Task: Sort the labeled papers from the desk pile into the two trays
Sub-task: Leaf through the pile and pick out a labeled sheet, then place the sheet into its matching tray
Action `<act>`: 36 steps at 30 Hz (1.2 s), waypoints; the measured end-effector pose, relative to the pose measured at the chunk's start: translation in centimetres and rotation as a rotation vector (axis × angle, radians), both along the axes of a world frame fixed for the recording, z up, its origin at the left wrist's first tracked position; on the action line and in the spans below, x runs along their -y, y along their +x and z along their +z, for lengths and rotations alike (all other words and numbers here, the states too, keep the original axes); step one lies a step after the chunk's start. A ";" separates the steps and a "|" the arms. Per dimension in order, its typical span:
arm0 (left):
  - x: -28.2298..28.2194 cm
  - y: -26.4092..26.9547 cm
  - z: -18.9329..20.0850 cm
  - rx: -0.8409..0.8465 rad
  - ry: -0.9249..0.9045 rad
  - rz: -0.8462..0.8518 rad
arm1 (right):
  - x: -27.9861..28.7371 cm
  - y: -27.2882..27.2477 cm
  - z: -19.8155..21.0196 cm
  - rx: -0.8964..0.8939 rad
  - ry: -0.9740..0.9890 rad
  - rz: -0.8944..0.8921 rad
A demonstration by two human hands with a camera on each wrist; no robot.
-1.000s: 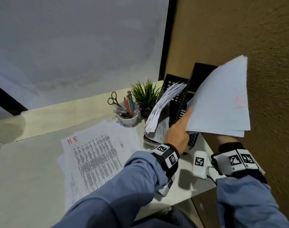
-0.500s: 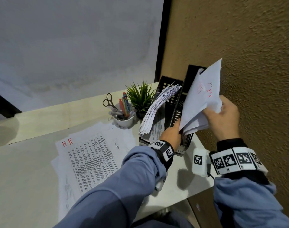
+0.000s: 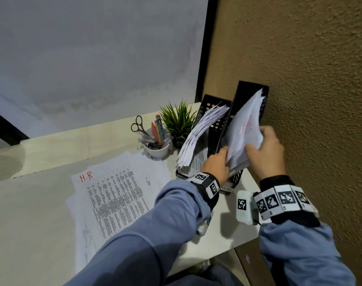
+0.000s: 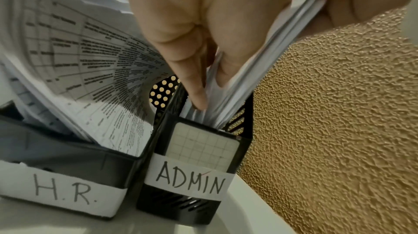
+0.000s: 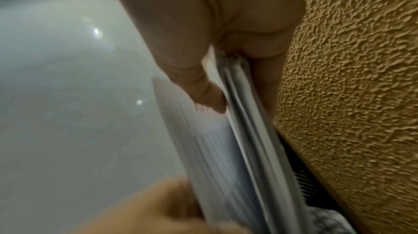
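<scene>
A sheaf [image 3: 243, 137] was pinched between the right hand's [image 3: 265, 153] thumb and fingers, its lower edge already entering the ADMIN tray [image 4: 194, 171] by the wall [image 3: 320, 100]. The left hand's [image 3: 216, 166] straight fingers [image 4: 194, 84] were wedged among the filed sheets, parting them. The gap was best kept open and the sheaf slid straight down before release. The desk pile [image 3: 114, 193] lay unsorted.

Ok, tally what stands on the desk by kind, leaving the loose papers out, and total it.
File trays: 2, H.R. tray and ADMIN tray
Potted plants: 1, potted plant
Pen cups: 1, white cup
Scissors: 1, scissors, standing in that cup
Total: 5
</scene>
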State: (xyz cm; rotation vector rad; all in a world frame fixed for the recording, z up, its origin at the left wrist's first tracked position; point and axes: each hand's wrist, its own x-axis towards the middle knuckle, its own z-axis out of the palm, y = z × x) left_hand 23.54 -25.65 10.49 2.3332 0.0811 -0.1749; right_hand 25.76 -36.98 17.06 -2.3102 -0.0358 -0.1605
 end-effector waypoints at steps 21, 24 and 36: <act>-21.4 -19.5 -10.9 -0.247 0.002 0.970 | -12.0 -10.1 -7.8 0.136 0.124 0.522; -22.6 -22.1 -11.6 -0.346 0.027 1.149 | -14.2 -11.7 -11.9 -0.369 0.027 0.517; -23.1 -24.1 -12.0 -0.128 -0.199 1.225 | -18.0 -12.3 -19.4 -0.795 -0.049 0.364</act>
